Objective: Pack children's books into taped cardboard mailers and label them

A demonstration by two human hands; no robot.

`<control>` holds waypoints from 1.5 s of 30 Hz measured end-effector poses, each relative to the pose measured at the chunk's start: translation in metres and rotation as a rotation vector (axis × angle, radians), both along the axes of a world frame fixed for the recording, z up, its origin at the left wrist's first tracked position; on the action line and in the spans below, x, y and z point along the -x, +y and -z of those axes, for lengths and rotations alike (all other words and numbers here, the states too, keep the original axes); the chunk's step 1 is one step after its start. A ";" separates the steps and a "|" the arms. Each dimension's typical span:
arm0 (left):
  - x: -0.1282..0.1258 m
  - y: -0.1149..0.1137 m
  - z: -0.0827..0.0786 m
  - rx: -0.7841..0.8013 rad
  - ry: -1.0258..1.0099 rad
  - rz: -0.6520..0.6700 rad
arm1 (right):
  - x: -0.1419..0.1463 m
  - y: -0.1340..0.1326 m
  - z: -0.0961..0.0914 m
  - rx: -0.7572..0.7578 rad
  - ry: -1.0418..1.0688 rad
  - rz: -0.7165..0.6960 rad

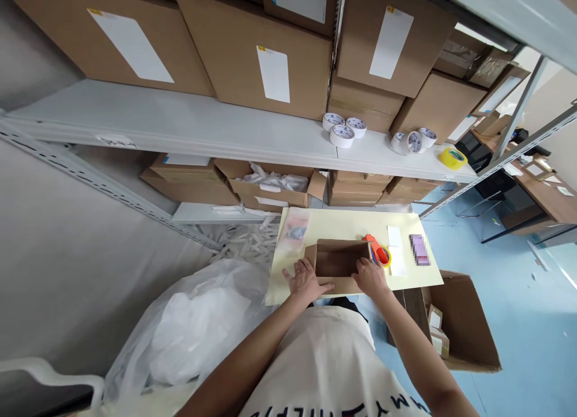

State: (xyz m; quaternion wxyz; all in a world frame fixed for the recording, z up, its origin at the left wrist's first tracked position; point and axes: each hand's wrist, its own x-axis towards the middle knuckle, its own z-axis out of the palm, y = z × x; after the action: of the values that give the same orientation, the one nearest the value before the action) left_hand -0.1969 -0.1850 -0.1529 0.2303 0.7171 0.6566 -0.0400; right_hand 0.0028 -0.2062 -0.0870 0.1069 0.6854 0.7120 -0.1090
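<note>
A small cardboard box point(345, 285) stands open at the top on the cream-coloured tabletop point(342, 222) in front of me. Its inside looks bare. My left hand point(306, 280) lies against the box's left end, fingers spread and thumb stretched along the near side. At the right end, my right hand point(371, 277) has its fingers bent over the rim, holding the wall. Just beyond that hand is an orange tape dispenser point(373, 244) with a yellow-edged roll. A clear plastic packet point(295, 229) rests at the table's far left.
White paper slips point(396, 258) and a purple, pixelated phone-like item point(420, 250) lie on the right. A large open carton point(469, 327) holds small boxes beside the table. Left is a translucent bag point(198, 327). Shelving point(225, 119) with cartons and tape rolls point(342, 136) runs across the back.
</note>
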 end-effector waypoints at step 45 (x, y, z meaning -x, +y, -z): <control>0.082 0.122 0.065 -0.092 -0.318 -0.478 | 0.053 0.047 0.047 0.319 0.360 -0.430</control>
State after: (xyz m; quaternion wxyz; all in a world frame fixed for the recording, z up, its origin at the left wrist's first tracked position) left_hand -0.2788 -0.0632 -0.2178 0.3004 0.5489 0.7638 0.1581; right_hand -0.0503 -0.1589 -0.1339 0.1061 0.4635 0.8219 -0.3137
